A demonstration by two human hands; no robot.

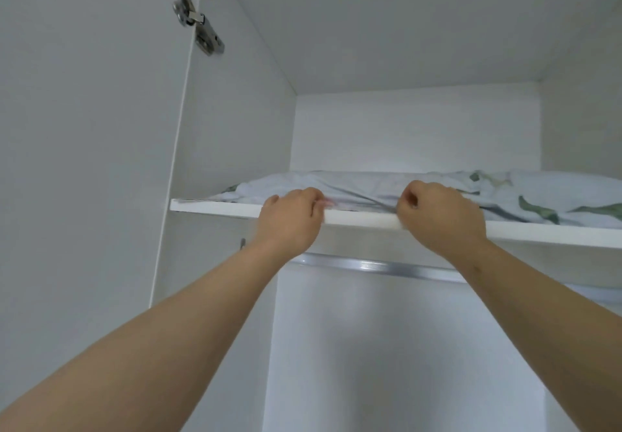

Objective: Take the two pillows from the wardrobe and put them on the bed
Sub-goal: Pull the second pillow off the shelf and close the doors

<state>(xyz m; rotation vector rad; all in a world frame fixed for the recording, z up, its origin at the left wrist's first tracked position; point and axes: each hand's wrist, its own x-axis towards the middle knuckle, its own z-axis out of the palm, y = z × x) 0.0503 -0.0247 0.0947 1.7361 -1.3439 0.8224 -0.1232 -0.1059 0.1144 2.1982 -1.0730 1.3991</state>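
Gripping pillow (387, 189) edge on white wardrobe shelf (215, 207) (top compartment), both hands (367, 219) clenched.

The pillow (437, 192) runs off the right edge; whether 1 or 2 lie there is unclear. Fingertips of the left hand (289, 219) are hidden behind the shelf (215, 207) lip.

Both arms raised; left hand (289, 219) and right hand (441, 217) fisted.
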